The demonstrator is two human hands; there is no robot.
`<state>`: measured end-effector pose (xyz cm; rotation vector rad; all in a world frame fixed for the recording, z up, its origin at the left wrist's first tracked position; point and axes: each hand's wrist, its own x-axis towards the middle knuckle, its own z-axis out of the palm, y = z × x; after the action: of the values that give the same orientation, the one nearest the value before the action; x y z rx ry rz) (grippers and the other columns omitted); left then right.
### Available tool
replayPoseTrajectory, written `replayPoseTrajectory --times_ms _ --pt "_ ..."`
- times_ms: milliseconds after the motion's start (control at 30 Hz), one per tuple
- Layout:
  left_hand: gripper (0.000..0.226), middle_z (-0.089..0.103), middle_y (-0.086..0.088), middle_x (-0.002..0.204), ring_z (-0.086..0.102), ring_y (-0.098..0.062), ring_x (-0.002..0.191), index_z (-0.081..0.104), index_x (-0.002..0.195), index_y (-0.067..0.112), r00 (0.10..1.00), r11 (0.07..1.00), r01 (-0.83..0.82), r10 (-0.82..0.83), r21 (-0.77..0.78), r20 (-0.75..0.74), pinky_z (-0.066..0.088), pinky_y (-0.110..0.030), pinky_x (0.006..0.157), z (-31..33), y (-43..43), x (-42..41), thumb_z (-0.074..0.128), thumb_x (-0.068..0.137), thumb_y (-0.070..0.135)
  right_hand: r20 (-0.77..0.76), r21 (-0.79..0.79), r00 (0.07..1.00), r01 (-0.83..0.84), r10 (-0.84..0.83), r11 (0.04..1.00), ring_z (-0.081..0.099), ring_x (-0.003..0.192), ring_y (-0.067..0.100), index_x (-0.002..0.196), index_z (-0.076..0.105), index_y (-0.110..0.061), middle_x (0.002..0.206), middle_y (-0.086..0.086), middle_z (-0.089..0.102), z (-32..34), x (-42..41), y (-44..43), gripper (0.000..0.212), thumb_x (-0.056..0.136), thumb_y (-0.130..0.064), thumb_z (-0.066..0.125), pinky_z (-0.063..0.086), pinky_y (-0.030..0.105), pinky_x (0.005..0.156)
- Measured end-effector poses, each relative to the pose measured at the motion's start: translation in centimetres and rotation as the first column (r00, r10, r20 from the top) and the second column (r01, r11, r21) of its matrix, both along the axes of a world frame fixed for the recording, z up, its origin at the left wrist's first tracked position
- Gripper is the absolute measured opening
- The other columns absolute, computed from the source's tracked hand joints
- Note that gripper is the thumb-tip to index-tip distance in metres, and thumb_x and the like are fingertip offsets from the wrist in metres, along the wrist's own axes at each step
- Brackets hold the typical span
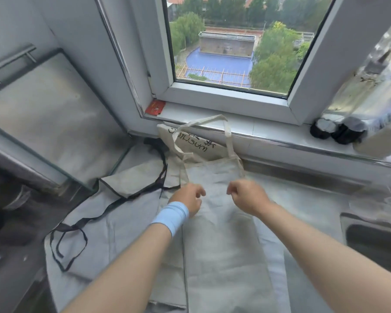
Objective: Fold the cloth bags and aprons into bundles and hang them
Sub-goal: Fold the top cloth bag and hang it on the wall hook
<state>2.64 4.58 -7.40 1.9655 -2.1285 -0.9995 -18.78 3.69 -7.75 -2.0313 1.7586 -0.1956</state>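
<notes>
1. Curled fingers on both sides. My left hand, with the pale blue wristband, sits over the left edge of the plain tote bag. My right hand hovers over its upper right part, just below the mouth. I cannot tell whether either hand pinches cloth or is closed on nothing, because the fingertips are turned away from the camera.

2. That bag lies flat and lengthwise on the counter, its mouth away from me. Its strap is thrown up beyond the mouth and rests against the window sill.

3. A printed tote bag lies partly under the plain one, beyond its mouth and to the left. A grey apron with black ties is spread to the left of the plain bag, and its edge runs underneath.

4. A red card is beyond the bag, up to the left. Two dark jars stand beyond it to the right. The sink is to its right.

5. My judgement is that I am at the start of folding this first bag. It looks narrowed lengthwise but is not bundled, and nothing is hung.

6. The next move calls for bringing the strap down onto the body, then folding or rolling from one end while one hand pins the cloth. I should keep the apron tie clear of the roll.
</notes>
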Motion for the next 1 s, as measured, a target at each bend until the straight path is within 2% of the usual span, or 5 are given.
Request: replayPoseTrajectory --times_ms 233,433,600,867,1000 --pt "0.045 0.040 0.005 0.134 0.033 -0.018 0.131 0.057 0.121 0.037 0.918 0.963 0.270 -0.264 0.021 0.296 0.032 -0.031 0.104 -4.1 9.1 0.5 0.067 0.078 0.041 -0.149 0.083 0.948 -0.270 0.280 0.959 0.050 0.116 0.022 0.109 0.064 -0.025 0.117 -0.004 0.056 -4.7 -1.8 10.1 0.027 0.084 -0.029 0.055 0.046 0.034 0.085" --pt "0.027 0.051 0.004 0.120 0.049 -0.020 0.116 0.059 0.116 0.030 0.947 0.947 0.287 -0.258 -0.145 0.189 0.040 -0.032 0.094 -2.3 13.4 -1.0 0.056 0.090 0.035 -0.179 -0.122 0.959 -0.241 0.217 0.963 0.053 0.117 0.030 0.113 0.065 -0.019 0.124 0.008 0.057 -4.0 -1.2 15.3 0.035 0.078 -0.018 0.068 0.044 0.039 0.087" --pt "0.049 0.050 -0.002 0.122 0.047 -0.024 0.117 0.055 0.121 0.029 0.842 0.864 0.501 -0.501 0.056 0.199 0.042 -0.038 0.094 -1.9 18.8 -3.9 0.055 0.083 0.059 -0.160 0.027 0.905 -0.395 0.394 0.918 0.053 0.099 0.024 0.108 0.060 -0.023 0.107 0.002 0.052 -2.5 -0.9 20.6 0.045 0.078 -0.057 0.055 0.044 0.038 0.082" --pt "0.106 -0.013 -0.003 0.162 -0.011 -0.029 0.148 -0.003 0.155 0.022 0.692 0.815 0.549 -0.567 0.185 0.447 0.001 -0.046 0.120 -4.4 22.8 -1.0 0.056 0.077 0.065 -0.379 0.226 0.818 -0.371 0.432 0.901 -0.009 0.151 0.023 0.155 -0.013 -0.030 0.164 0.005 -0.014 -4.7 -1.8 25.3 0.102 0.084 -0.063 0.053 0.008 0.046 0.121" --pt "0.065 0.024 -0.003 0.154 0.021 -0.027 0.142 0.033 0.143 0.030 0.689 0.725 0.685 -0.614 -0.070 0.386 0.025 -0.040 0.112 -3.7 23.3 -0.2 0.059 0.084 0.035 -0.364 0.074 0.851 -0.379 0.379 0.923 0.018 0.148 0.029 0.155 0.008 -0.030 0.163 0.009 0.011 -4.3 -1.4 25.7 0.087 0.086 -0.049 0.058 0.030 0.045 0.112"
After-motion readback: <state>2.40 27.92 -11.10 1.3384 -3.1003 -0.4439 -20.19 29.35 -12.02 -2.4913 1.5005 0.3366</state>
